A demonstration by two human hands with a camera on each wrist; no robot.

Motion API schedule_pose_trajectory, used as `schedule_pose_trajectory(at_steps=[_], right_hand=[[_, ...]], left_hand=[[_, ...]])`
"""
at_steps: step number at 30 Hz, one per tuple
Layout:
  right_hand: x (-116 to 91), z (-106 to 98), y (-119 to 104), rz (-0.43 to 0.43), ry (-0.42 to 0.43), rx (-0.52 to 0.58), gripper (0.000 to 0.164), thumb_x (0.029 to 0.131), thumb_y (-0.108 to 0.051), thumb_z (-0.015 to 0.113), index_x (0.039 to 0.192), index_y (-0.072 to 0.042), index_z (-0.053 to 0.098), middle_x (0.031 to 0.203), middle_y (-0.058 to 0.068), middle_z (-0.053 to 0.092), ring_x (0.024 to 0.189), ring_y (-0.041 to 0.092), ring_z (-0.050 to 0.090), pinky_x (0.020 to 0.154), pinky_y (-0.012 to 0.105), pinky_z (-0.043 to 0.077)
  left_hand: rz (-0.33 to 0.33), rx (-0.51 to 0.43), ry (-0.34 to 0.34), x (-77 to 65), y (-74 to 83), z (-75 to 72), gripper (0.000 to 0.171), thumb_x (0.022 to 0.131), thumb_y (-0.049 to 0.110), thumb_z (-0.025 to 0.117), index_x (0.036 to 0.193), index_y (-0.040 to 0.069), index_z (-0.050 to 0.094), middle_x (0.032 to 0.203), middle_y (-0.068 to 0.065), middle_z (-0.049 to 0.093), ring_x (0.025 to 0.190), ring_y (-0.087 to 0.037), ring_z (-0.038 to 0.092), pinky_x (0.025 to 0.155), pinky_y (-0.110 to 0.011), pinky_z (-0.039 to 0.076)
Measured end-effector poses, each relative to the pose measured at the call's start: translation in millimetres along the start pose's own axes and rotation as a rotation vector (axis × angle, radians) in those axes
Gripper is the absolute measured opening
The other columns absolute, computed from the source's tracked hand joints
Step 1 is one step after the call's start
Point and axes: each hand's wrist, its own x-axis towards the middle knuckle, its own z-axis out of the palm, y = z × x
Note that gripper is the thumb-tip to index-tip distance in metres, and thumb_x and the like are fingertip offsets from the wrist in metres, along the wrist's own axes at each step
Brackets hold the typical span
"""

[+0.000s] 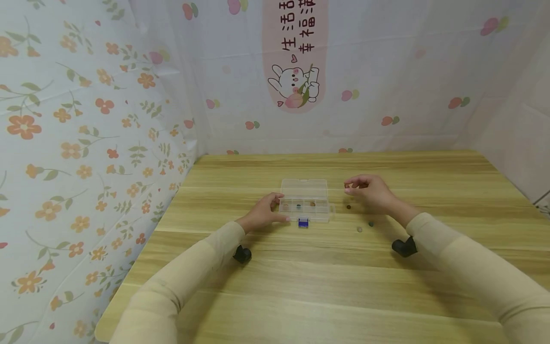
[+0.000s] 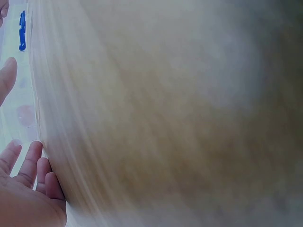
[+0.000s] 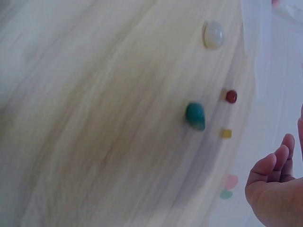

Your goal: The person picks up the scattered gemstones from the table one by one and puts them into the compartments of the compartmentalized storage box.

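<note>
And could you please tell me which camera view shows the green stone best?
The right wrist view: the green stone appears largest and unobstructed there. The head view shows it only as a small dark spot; the left wrist view doesn't show it.

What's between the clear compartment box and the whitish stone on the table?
Only bare wood-grain tabletop lies between the clear compartment box and the whitish stone, as the head view shows.
</note>
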Motion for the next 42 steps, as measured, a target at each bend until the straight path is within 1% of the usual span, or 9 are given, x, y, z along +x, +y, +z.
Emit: schedule_pose_trajectory(at_steps=[4, 11, 16, 20, 23, 28, 34, 42], right_hand=[[1, 8, -4, -0.006, -0.001, 0.003, 0.035, 0.092, -0.019, 0.070, 0.119, 0.003, 0.066, 0.101, 0.013, 0.059, 0.079, 0.022, 0.051, 0.063, 0.028, 0.043], [2, 19, -13, -0.008, -0.033, 0.014, 0.034, 0.092, -0.016, 0.069, 0.119, 0.004, 0.065, 0.099, 0.013, 0.058, 0.080, 0.023, 0.051, 0.064, 0.029, 0.044], [4, 26, -15, 0.011, -0.060, 0.044, 0.035, 0.092, -0.016, 0.070, 0.121, 0.002, 0.065, 0.098, 0.013, 0.055, 0.074, 0.022, 0.049, 0.060, 0.036, 0.050], [6, 31, -15, 0.019, -0.070, 0.044, 0.035, 0.091, -0.018, 0.071, 0.121, -0.001, 0.066, 0.099, 0.012, 0.055, 0.076, 0.024, 0.052, 0.059, 0.040, 0.051], [6, 34, -16, 0.002, -0.074, 0.032, 0.034, 0.092, -0.018, 0.070, 0.121, -0.001, 0.066, 0.098, 0.013, 0.056, 0.074, 0.024, 0.050, 0.057, 0.036, 0.047], [7, 40, -19, -0.013, -0.077, 0.012, 0.030, 0.091, -0.014, 0.071, 0.117, 0.000, 0.068, 0.096, 0.012, 0.056, 0.068, 0.021, 0.043, 0.055, 0.029, 0.038], [10, 48, -21, -0.005, -0.084, -0.010, 0.027, 0.089, -0.013, 0.073, 0.113, -0.001, 0.070, 0.094, 0.010, 0.056, 0.072, 0.022, 0.043, 0.058, 0.030, 0.037], [9, 50, -22, 0.001, -0.123, -0.037, 0.025, 0.090, -0.013, 0.072, 0.111, -0.002, 0.070, 0.095, 0.011, 0.054, 0.069, 0.021, 0.040, 0.054, 0.029, 0.037]], left_hand=[[0.001, -0.003, -0.005, -0.5, 0.7, 0.0, 0.074, 0.080, 0.026, 0.083, 0.142, 0.010, 0.045, 0.125, -0.007, 0.048, 0.118, -0.026, 0.046, 0.102, -0.043, 0.037], [-0.009, -0.010, -0.011, -1.6, 2.4, -0.4, 0.075, 0.080, 0.026, 0.082, 0.143, 0.010, 0.044, 0.130, -0.010, 0.047, 0.128, -0.030, 0.042, 0.106, -0.045, 0.035], [-0.008, -0.012, -0.011, -1.1, 1.2, -0.4, 0.075, 0.080, 0.026, 0.082, 0.143, 0.010, 0.044, 0.130, -0.010, 0.047, 0.127, -0.029, 0.043, 0.106, -0.044, 0.035], [-0.008, -0.011, -0.007, -1.0, 0.5, -0.2, 0.074, 0.080, 0.025, 0.083, 0.142, 0.010, 0.045, 0.130, -0.010, 0.047, 0.126, -0.029, 0.043, 0.106, -0.044, 0.035], [-0.010, -0.011, -0.006, -1.1, 0.7, -0.3, 0.074, 0.080, 0.025, 0.083, 0.142, 0.011, 0.045, 0.131, -0.010, 0.047, 0.127, -0.029, 0.043, 0.106, -0.044, 0.035], [0.000, -0.009, -0.009, -0.4, 0.1, -0.1, 0.074, 0.080, 0.025, 0.082, 0.142, 0.010, 0.044, 0.130, -0.010, 0.047, 0.125, -0.029, 0.044, 0.105, -0.045, 0.036], [0.005, -0.013, -0.006, 0.8, -0.4, 0.2, 0.074, 0.080, 0.024, 0.083, 0.141, 0.009, 0.045, 0.128, -0.009, 0.048, 0.123, -0.028, 0.045, 0.105, -0.044, 0.036], [0.002, -0.010, -0.007, 0.5, 0.0, 0.0, 0.074, 0.080, 0.024, 0.082, 0.142, 0.009, 0.045, 0.127, -0.009, 0.048, 0.121, -0.028, 0.045, 0.104, -0.043, 0.036]])
